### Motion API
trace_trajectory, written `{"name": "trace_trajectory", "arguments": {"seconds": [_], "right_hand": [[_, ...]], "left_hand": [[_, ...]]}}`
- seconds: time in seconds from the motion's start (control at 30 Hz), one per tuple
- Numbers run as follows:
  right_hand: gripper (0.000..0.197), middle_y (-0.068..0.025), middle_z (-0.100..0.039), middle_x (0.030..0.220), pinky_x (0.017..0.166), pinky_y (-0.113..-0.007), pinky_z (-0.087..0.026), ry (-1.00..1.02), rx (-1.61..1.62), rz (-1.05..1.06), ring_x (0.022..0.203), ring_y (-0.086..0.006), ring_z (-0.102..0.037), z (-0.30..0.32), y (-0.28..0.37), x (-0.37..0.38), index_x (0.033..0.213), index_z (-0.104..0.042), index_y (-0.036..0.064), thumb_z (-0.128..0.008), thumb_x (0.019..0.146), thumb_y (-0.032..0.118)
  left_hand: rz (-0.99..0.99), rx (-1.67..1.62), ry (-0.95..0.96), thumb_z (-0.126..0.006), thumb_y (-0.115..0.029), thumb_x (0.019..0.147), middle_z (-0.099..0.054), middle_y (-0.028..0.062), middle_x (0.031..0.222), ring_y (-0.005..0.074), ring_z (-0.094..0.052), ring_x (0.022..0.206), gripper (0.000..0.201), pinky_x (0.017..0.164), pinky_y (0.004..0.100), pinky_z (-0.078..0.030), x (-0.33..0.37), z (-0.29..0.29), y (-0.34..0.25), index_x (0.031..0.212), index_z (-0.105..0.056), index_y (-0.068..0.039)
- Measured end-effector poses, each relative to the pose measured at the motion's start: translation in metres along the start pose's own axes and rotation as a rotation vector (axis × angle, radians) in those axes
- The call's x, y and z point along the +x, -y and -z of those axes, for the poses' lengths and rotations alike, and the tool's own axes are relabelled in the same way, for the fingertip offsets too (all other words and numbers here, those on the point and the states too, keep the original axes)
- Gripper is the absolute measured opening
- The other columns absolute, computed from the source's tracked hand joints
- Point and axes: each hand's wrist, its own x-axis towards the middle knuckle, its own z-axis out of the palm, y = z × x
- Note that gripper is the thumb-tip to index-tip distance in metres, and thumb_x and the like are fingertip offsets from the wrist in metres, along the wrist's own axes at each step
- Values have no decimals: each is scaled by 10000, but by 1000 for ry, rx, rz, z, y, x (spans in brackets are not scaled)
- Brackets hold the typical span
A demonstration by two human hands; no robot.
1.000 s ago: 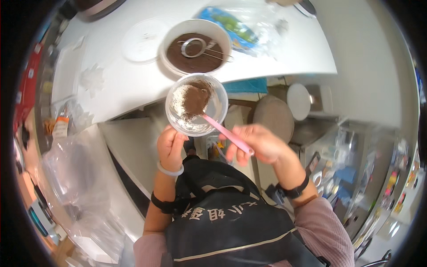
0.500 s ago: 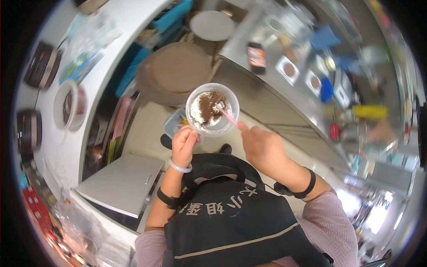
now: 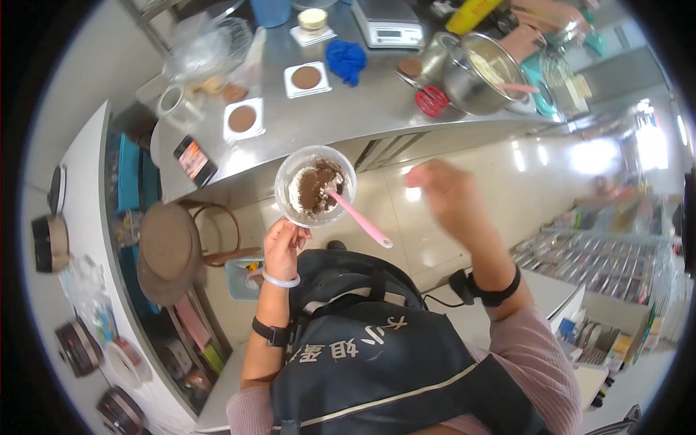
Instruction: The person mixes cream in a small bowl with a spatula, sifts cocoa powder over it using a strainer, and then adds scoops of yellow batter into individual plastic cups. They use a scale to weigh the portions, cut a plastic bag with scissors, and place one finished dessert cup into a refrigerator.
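Observation:
My left hand (image 3: 282,249) pinches the near rim of a round translucent tub (image 3: 285,204), holding it up in front of my apron. White cream and brown cocoa-like powder (image 3: 312,185) lie in it, only partly mixed. A pink-handled spatula (image 3: 366,223) leans in the tub, its head in the mix and its handle sticking out over the rim to the lower right. Away to the right, apart from the spatula, is my right hand (image 3: 451,194). Motion smears its fingers, and nothing can be made out in them.
Beyond the tub runs a steel counter (image 3: 283,138). On it are a phone (image 3: 195,161), two brown discs on white squares (image 3: 242,119), a blue cloth (image 3: 346,61), a scale (image 3: 388,32) and a steel mixing bowl (image 3: 475,98). A brown stool (image 3: 168,250) stands at the left.
My right hand has let go of the spatula and moved right, leaving it leaning in the tub. The view has turned right toward the counter. My left hand keeps hold of the tub.

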Motion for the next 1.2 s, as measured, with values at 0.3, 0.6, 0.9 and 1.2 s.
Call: {"name": "trace_trajectory", "arguments": {"seconds": [0.3, 0.6, 0.9, 1.2], "right_hand": [[333, -98, -531, 1161, 804, -363, -437, -398, -787, -136, 1033, -265, -509, 112, -206, 79, 1041, -607, 117, -672, 738, 241], [385, -145, -519, 1179, 844, -409, -431, -37, -924, -568, 1051, -311, -514, 171, -334, 119, 1057, -599, 84, -643, 712, 249], [231, -123, -616, 732, 622, -417, -449, 443, -825, -595, 707, -332, -580, 172, -318, 166, 789, -640, 55, -592, 751, 278], [114, -105, -590, 659, 503, -346, -464, 434, -1027, -372, 564, -244, -594, 225, -278, 173, 754, -606, 48, -501, 728, 83]], "left_hand": [[110, 33, 127, -474, -205, 887, -565, 91, 737, 142, -522, 641, 241, 542, 220, -336, 118, -37, 6, 792, -531, 10], [132, 161, 311, -443, -235, 901, -576, 87, 722, 114, -484, 603, 256, 530, 215, -314, 280, -99, -16, 787, -520, -19], [51, 215, 276, -430, -155, 895, -546, 93, 725, 145, -492, 623, 213, 527, 229, -326, 439, -165, 1, 744, -483, -13], [60, 134, -25, -499, -164, 873, -533, 50, 703, 195, -575, 700, 178, 562, 240, -369, 564, -190, 35, 743, -500, -41]]}}
